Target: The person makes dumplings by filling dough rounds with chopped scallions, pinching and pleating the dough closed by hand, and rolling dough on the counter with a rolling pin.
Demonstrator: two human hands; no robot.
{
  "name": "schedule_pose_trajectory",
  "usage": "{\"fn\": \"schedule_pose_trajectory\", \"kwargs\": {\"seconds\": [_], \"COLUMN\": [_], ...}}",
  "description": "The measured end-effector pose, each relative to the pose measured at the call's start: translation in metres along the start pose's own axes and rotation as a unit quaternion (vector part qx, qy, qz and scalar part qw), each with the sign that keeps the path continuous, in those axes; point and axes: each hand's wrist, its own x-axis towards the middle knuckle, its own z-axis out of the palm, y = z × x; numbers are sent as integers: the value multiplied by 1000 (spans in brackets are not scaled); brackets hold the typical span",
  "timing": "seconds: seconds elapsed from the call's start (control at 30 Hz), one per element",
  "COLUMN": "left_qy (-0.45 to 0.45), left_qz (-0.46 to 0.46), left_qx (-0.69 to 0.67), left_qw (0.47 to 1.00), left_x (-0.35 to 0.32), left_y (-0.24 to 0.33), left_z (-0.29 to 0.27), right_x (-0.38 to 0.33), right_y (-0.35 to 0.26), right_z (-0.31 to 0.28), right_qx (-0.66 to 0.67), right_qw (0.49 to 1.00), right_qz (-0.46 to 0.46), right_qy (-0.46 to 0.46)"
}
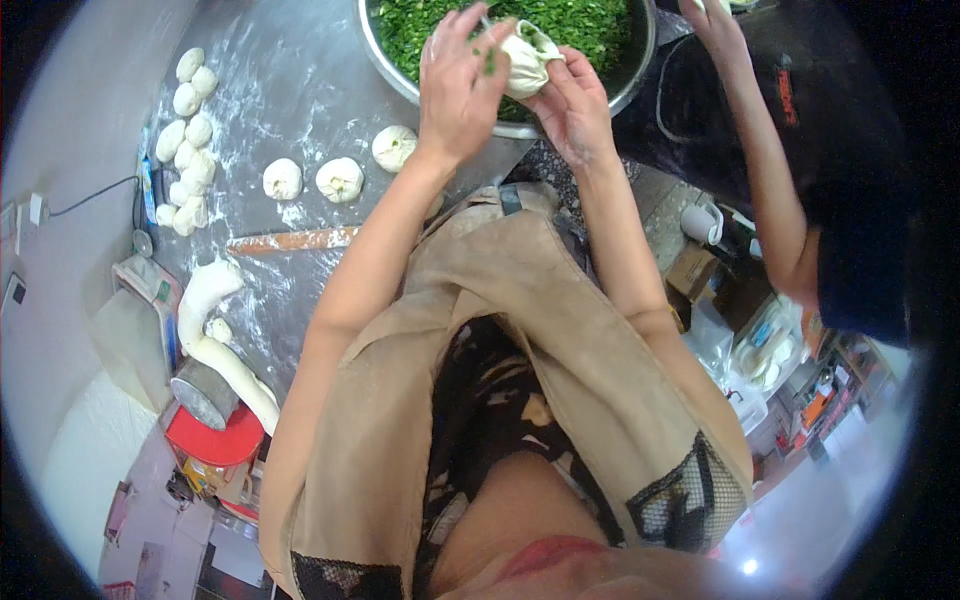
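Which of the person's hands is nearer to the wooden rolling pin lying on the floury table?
Left. The left hand is above the rolling pin, slightly to its right, pinching the dough bun. The right hand holds the bun from farther right.

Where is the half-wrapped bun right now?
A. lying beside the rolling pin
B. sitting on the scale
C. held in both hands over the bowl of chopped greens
C: the left hand and right hand pinch the bun above the metal bowl.

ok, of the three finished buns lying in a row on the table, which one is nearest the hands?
The right-hand bun, closest to the metal bowl; green filling shows through it, and the other two lie farther left.
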Motion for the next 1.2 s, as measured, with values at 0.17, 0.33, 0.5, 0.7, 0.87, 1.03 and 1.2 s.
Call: {"fn": "schedule_pose_trajectory", "kwargs": {"seconds": [0.17, 0.33, 0.5, 0.7, 0.87, 1.03, 1.2], "left_qy": [105, -24, -8, 84, 126, 46, -39], "left_qz": [-86, -270, -301, -300, -337, -347, -355], "left_qx": [199, -442, -509, -541, -480, -428, -475], "left_qw": [971, 855, 806, 781, 800, 833, 804], "left_x": [-8, -11, -18, -38, -54, -46, -14], "left_y": [-32, 11, 14, 20, 20, 14, 14], "left_z": [-6, -24, -41, -71, -99, -118, -105], "right_x": [-2, -9, -16, -48, -54, -40, -24], "right_y": [1, 14, 30, 38, 45, 39, 27], "right_z": [20, 34, 57, 104, 124, 130, 113], "right_qx": [-15, -125, -287, -394, -585, -624, -626], "right_qw": [1000, 988, 926, 874, 672, 621, 612], "right_qz": [-18, -90, -240, -276, -450, -466, -480], "right_qy": [-14, -9, -55, -72, -62, -92, -57]}}
